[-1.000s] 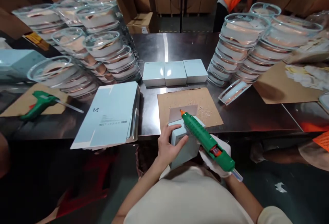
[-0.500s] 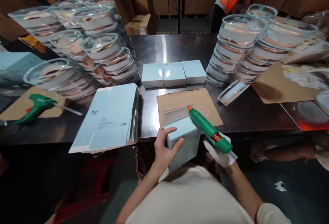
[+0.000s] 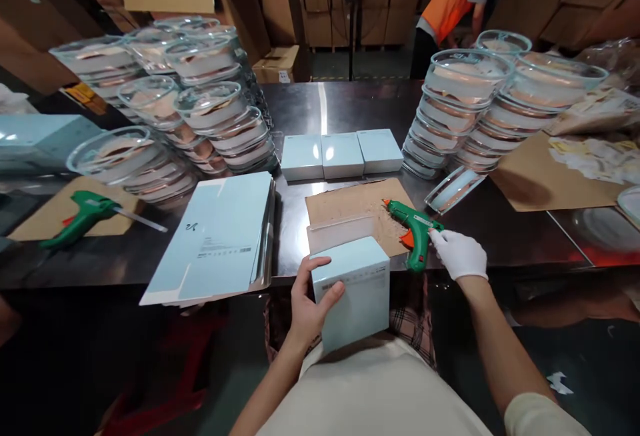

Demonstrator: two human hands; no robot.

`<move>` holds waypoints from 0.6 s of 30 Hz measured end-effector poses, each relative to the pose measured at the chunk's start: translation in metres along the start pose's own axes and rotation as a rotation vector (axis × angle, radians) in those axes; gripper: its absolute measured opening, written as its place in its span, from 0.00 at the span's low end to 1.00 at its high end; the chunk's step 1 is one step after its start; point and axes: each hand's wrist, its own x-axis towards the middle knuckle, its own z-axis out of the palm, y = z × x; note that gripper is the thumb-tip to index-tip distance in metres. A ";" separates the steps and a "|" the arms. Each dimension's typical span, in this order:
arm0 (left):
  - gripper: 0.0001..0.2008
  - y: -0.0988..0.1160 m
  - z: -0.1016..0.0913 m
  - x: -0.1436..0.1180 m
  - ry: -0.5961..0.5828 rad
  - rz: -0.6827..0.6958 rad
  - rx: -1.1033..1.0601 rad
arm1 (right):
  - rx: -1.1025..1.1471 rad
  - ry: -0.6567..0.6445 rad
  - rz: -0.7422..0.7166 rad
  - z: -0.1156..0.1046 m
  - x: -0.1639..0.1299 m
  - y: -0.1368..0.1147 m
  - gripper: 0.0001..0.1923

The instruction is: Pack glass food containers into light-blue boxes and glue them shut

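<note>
The left hand wraps its fingers and thumb around the side of a pale blue box, which sits at the near edge of the metal table with its flap open at 12 o'clock. The right hand, in a white glove, is closed on the back of a green glue gun. The gun rests at 2 o'clock from the box, its tip on the brown cardboard sheet.
</note>
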 end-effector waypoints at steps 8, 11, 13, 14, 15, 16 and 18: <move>0.27 -0.007 0.016 0.000 -0.051 -0.033 -0.099 | 0.680 -0.587 -0.344 0.054 -0.040 -0.046 0.32; 0.29 -0.016 0.017 0.006 -0.030 -0.072 -0.354 | 0.661 -0.680 -0.620 0.048 -0.032 -0.035 0.40; 0.30 -0.020 0.014 0.013 -0.041 -0.014 -0.452 | 0.550 -0.796 -0.867 0.039 -0.028 -0.029 0.41; 0.26 -0.021 0.012 0.016 -0.058 0.035 -0.431 | 0.476 -0.821 -0.960 0.036 -0.028 -0.029 0.39; 0.21 -0.021 0.010 0.019 -0.080 0.084 -0.378 | 0.399 -0.816 -1.028 0.034 -0.029 -0.030 0.35; 0.16 -0.021 0.007 0.021 -0.103 0.127 -0.315 | 0.326 -0.799 -1.078 0.033 -0.030 -0.032 0.31; 0.09 -0.018 0.004 0.022 -0.135 0.176 -0.225 | 0.228 -0.769 -1.149 0.034 -0.032 -0.037 0.22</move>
